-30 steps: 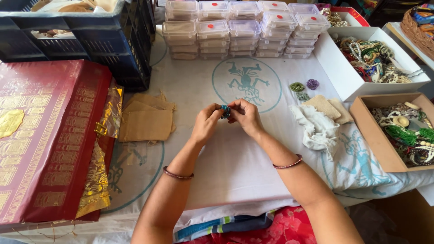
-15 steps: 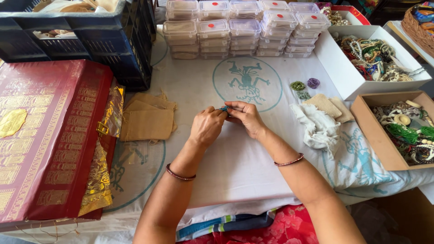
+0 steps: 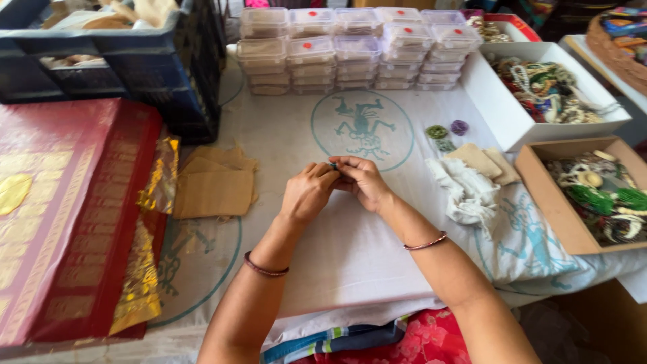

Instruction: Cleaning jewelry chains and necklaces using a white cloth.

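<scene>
While red cloth (image 3: 60, 209) and cardboard pieces (image 3: 216, 185) lay left, left hand (image 3: 306, 195) and right hand (image 3: 364, 182) met mid-cloth, fingertips pinching small dark-green bead (image 3: 333, 165) together. Best kept low over white sheet (image 3: 350, 249), pinch firm, so bead wouldn't roll. Bead boxes (image 3: 593, 195) sat right.

Both forearms were bare, no sleeves. The left hand (image 3: 306, 195) wore a thin dark-red bangle at the wrist; the right hand (image 3: 367, 183) wore a matching reddish one.
</scene>
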